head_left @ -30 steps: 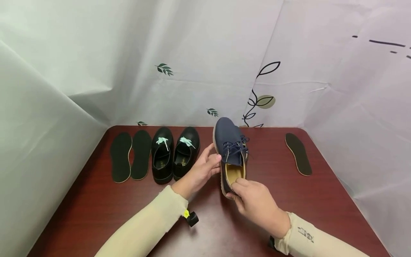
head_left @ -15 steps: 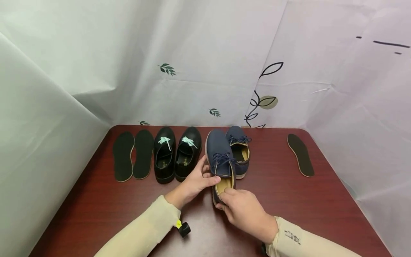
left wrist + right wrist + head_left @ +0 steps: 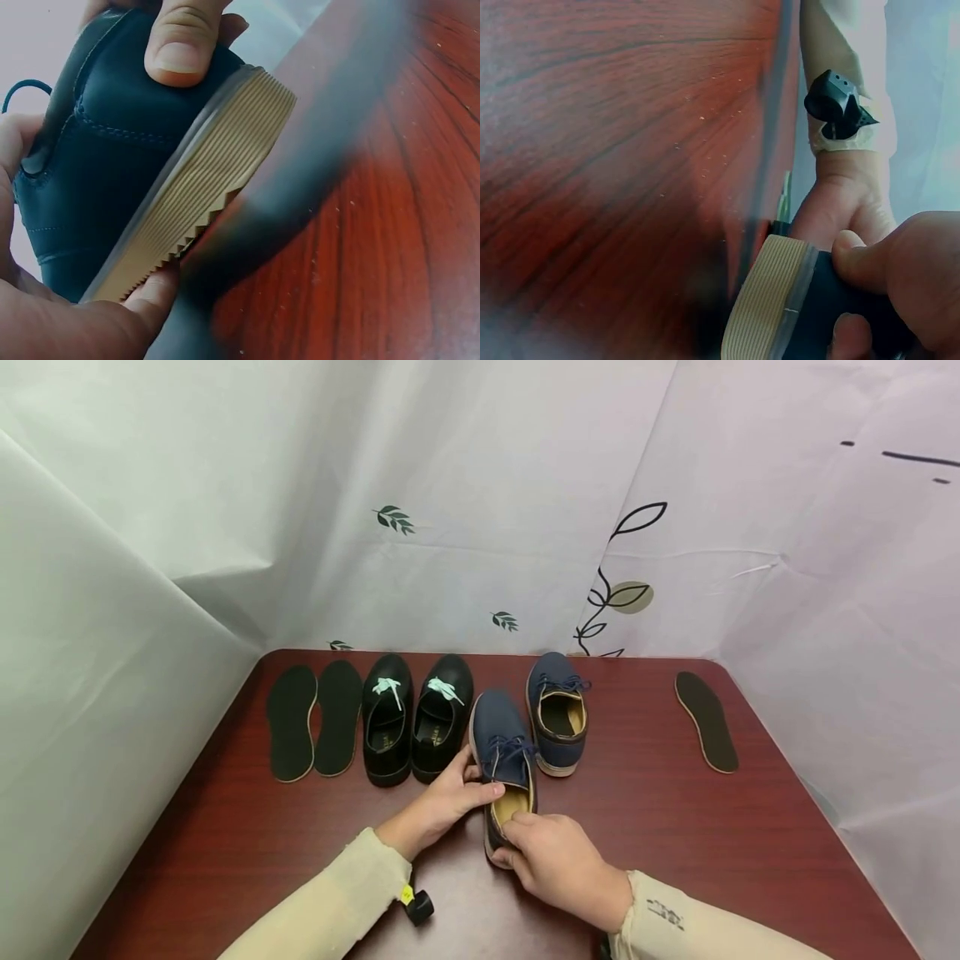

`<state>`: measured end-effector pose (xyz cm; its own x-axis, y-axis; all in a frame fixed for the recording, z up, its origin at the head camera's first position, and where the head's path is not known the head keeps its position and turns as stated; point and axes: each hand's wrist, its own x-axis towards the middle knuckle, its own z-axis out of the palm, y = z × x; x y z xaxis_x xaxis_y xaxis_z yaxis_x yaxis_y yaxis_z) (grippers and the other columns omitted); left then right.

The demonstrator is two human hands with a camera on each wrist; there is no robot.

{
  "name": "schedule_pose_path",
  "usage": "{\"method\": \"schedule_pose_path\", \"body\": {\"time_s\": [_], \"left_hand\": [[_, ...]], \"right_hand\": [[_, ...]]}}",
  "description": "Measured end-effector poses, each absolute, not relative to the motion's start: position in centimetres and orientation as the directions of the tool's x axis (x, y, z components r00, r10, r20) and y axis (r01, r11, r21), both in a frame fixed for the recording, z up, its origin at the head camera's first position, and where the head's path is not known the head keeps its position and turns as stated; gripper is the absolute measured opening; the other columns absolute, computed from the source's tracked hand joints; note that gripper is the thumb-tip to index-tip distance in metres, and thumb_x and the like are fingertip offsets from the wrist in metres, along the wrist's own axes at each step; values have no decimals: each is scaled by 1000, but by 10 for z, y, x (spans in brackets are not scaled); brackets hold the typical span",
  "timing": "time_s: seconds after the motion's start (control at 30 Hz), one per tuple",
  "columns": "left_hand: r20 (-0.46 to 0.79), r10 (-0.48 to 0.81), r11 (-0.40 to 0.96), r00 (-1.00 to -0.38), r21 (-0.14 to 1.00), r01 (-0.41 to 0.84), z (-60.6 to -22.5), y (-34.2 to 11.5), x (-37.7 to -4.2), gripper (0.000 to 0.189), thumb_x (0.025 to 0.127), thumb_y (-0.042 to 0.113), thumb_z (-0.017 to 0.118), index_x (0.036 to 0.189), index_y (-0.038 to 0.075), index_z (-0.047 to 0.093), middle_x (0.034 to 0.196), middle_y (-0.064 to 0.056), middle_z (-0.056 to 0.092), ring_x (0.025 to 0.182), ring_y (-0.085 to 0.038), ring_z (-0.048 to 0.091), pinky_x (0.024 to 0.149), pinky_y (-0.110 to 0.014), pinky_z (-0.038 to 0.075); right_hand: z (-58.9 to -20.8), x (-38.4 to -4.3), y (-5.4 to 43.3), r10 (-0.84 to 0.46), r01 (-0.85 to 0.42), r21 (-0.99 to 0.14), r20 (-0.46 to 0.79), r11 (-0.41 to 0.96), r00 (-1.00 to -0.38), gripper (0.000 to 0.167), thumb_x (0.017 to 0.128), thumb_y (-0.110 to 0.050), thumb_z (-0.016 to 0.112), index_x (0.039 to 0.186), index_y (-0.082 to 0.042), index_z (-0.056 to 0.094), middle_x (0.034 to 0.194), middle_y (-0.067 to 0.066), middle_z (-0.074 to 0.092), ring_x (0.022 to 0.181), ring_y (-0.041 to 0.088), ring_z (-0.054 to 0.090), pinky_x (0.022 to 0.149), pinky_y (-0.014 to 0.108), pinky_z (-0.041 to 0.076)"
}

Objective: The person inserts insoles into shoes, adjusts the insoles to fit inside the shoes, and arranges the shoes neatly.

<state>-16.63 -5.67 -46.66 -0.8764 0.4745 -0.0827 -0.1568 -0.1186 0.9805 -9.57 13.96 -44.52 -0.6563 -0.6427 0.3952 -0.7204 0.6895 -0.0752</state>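
Both hands hold a navy lace-up shoe (image 3: 497,722), toe pointing away, its tan inside showing through the opening. My left hand (image 3: 438,802) grips its left side, thumb over the collar. In the left wrist view, a finger of that hand reaches under the edge of the ribbed beige sole (image 3: 202,172). My right hand (image 3: 558,864) pinches the heel, fingertips inside the opening and thumb outside on the back. The right wrist view shows the heel (image 3: 821,300) between thumb and finger. Behind it on the right stands the matching navy shoe (image 3: 553,672), a dark insole (image 3: 557,714) inside.
Two black shoes with mint laces, the left one (image 3: 386,760) and the right one (image 3: 441,752), stand left of the held shoe. Two dark insoles (image 3: 291,722) lie at the far left of the table (image 3: 637,827). One more insole (image 3: 707,722) lies far right.
The navy shoe has come down, nearer the body and a little leftward, with both hands still on it. The matching shoe behind, largely hidden before, is now in full view.
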Motion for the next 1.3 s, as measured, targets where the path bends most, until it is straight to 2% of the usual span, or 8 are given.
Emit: {"method": "schedule_pose_path", "body": {"time_s": [0.17, 0.37, 0.53, 0.77, 0.9, 1.03, 1.17, 1.3], "left_hand": [[-147, 472, -85, -869, 974, -210, -472, -56, -167, 73, 91, 15, 72, 150, 4, 31, 116, -19, 69, 98, -24, 71, 83, -31, 56], [-167, 453, -47, -876, 977, -210, -473, -57, -167, 72, 91, 16, 73, 150, 7, 32, 119, -20, 68, 100, -26, 71, 85, -33, 57], [-196, 386, 216, -902, 969, -118, -465, -62, -167, 78, 91, 33, 74, 152, 3, 36, 121, -17, 67, 94, -22, 72, 81, -34, 58], [-153, 338, 537, -929, 842, 57, -458, -67, -164, 77, 93, 48, 66, 150, 1, 42, 118, -13, 67, 83, -14, 66, 74, -33, 54], [-70, 302, 646, -951, 749, 150, -452, -63, -159, 77, 95, 45, 64, 153, 2, 37, 131, -17, 58, 107, -24, 63, 89, -42, 52], [12, 308, 717, -951, 655, 240, -445, -55, -158, 84, 92, 40, 68, 157, 3, 29, 150, -21, 42, 132, -35, 50, 102, -50, 47], [79, 325, 757, -943, 576, 309, -439, -47, -161, 88, 87, 33, 74, 157, 7, 28, 153, -18, 38, 137, -36, 44, 103, -50, 47], [59, 362, 797, -930, 498, 342, -433, -41, -166, 92, 85, 30, 78, 158, 10, 27, 157, -15, 36, 143, -34, 38, 107, -48, 43]], "right_hand": [[-447, -96, 138, -641, -704, -134, 320, 698, -697, 32, 86, -39, 77, 72, -22, 54, 66, -10, 50, 58, 9, 55, 52, 30, 45], [-447, -98, 136, -644, -690, -184, 254, 700, -722, 31, 88, -39, 75, 73, -22, 54, 68, -10, 52, 58, 9, 54, 51, 30, 45], [-450, -98, 134, -641, -683, -151, 249, 715, -726, 21, 92, -37, 70, 83, -21, 60, 75, -7, 56, 60, 12, 57, 53, 32, 48], [-453, -99, 130, -655, -695, -120, 255, 709, -712, 19, 93, -37, 68, 91, -20, 60, 78, -7, 55, 59, 12, 55, 52, 32, 48], [-453, -101, 130, -660, -699, -122, 250, 704, -708, 19, 93, -37, 68, 94, -20, 61, 82, -6, 57, 62, 13, 58, 54, 33, 49], [-452, -102, 132, -672, -708, -139, 232, 692, -703, 19, 93, -36, 68, 93, -20, 59, 82, -7, 56, 61, 11, 56, 54, 30, 48], [-451, -104, 133, -688, -717, -170, 206, 676, -696, 19, 94, -35, 67, 91, -21, 56, 81, -9, 54, 62, 8, 53, 53, 28, 45], [-450, -106, 133, -701, -724, -207, 183, 658, -689, 18, 95, -35, 66, 92, -21, 55, 84, -10, 54, 63, 6, 51, 54, 26, 44]]}}
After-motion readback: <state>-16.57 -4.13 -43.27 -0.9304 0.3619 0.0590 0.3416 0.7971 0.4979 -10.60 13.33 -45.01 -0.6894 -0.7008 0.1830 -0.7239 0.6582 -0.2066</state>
